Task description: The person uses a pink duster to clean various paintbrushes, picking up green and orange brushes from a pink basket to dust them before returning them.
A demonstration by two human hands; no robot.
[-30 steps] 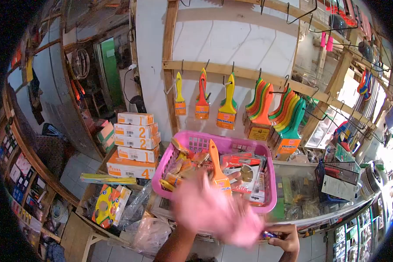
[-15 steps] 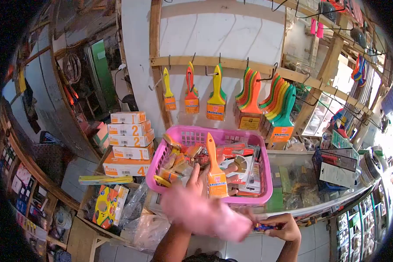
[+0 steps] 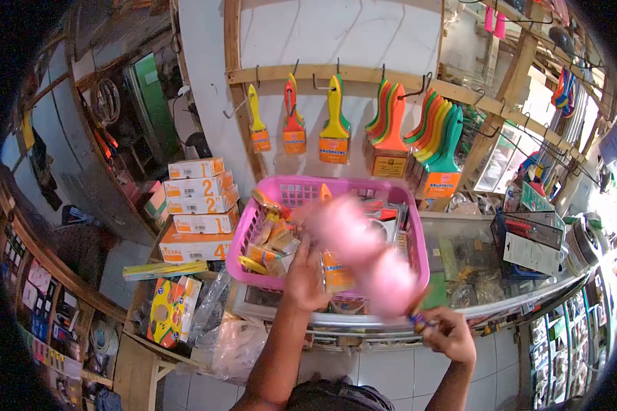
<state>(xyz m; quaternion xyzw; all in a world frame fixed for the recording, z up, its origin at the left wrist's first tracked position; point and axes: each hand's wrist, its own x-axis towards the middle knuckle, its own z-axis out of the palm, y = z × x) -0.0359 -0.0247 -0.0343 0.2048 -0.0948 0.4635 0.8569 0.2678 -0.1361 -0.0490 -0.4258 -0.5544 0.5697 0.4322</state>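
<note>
My left hand (image 3: 307,277) is closed on a paintbrush (image 3: 336,275) with an orange handle and an orange Brushking label, held over the front of a pink plastic basket (image 3: 424,274). My right hand (image 3: 449,333) grips the dark patterned handle of a fluffy pink duster (image 3: 391,281), smeared by motion. The duster's head crosses in front of the brush and hides much of it, along with some of my left fingers. Packaged brushes (image 3: 274,236) lie in the basket's left side, and other packs fill the right.
Paintbrushes (image 3: 334,123) hang from hooks on a wooden rail above the basket. Orange and white boxes (image 3: 197,224) are stacked at left, beside a yellow box (image 3: 171,312). A glass counter (image 3: 459,267) runs to the right, with a dark bin (image 3: 528,240) on it.
The duster has swung up from below the brush to across its front. My right hand has risen slightly. The left hand still holds the brush, and the view has shifted a little.
</note>
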